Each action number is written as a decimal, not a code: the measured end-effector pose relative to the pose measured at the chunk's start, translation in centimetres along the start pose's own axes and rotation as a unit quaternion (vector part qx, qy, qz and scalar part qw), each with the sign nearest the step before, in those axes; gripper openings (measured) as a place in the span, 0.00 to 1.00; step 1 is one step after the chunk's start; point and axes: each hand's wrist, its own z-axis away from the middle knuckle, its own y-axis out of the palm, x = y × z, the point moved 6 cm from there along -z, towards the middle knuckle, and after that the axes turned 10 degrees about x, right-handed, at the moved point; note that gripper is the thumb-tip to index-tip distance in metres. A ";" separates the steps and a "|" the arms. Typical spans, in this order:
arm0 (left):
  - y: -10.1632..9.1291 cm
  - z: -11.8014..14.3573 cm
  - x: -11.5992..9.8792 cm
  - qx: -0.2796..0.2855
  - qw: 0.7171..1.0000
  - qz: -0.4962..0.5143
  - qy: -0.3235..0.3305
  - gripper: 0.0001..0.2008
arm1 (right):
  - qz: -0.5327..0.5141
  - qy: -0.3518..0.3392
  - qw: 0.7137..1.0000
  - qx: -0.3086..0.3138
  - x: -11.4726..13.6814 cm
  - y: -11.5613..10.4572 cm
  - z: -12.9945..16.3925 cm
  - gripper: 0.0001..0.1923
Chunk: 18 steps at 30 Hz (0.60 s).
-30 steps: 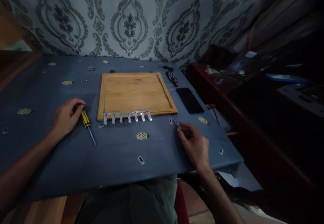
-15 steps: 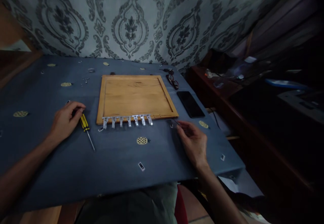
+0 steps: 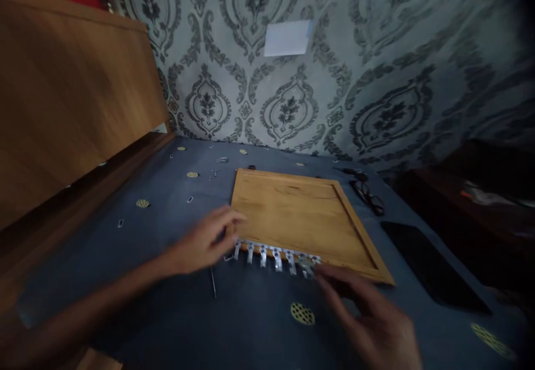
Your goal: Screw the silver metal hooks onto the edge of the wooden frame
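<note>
Blue tbl (image 3: 259, 325): L hand (image 3: 204, 244) curled nr board (image 3: 288, 208), R hand (image 3: 371, 320) angled twd clips (image 3: 277, 259).

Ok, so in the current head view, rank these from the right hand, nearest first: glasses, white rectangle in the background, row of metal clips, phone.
From the right hand:
1. Row of metal clips, just ahead and to its left.
2. Phone, to its right.
3. Glasses, farther back, beyond the phone.
4. White rectangle, high in the background.

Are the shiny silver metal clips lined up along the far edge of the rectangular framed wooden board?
No, the silver clips line the near edge of the wooden board, between left hand and right hand.
</note>
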 end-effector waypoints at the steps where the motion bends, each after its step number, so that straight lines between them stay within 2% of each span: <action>1: 0.9 0.1 -2.1 0.039 0.999 0.007 0.037 0.19 | -0.012 -0.050 0.999 0.015 1.7 1.4 -0.9 0.05; 3: 2.4 0.2 -5.1 0.104 0.991 0.020 0.079 0.26 | -0.034 -0.124 0.990 0.059 4.7 4.3 -2.4 0.06; 4: 2.8 0.2 -5.6 0.127 0.988 0.032 0.078 0.27 | -0.043 -0.147 0.987 0.054 5.8 5.2 -3.0 0.06; 6: 2.7 -0.3 -4.9 0.130 0.989 0.037 0.061 0.25 | -0.045 -0.169 0.984 0.034 7.1 6.4 -3.9 0.06; 7: 2.1 -0.7 -3.7 0.119 0.991 0.035 0.046 0.23 | -0.040 -0.169 0.985 0.020 7.3 6.6 -4.2 0.07; 9: 0.0 -2.1 0.4 0.074 0.997 0.024 -0.005 0.20 | -0.022 -0.160 0.987 -0.013 7.0 6.7 -4.3 0.09; 11: -3.1 -3.9 5.7 0.013 0.997 0.008 -0.074 0.17 | -0.002 -0.158 0.987 -0.022 6.3 6.8 -3.9 0.10; 14: -7.1 -6.8 13.6 -0.051 0.985 -0.021 -0.165 0.19 | 0.006 -0.192 0.981 0.010 5.5 7.6 -2.6 0.11; 16: -8.2 -8.5 17.3 -0.052 0.979 -0.036 -0.196 0.20 | 0.014 -0.210 0.977 0.031 5.1 8.3 -1.9 0.12; 18: -8.1 -9.6 19.6 -0.038 0.977 -0.054 -0.203 0.20 | 0.023 -0.222 0.974 0.050 5.1 8.8 -1.4 0.13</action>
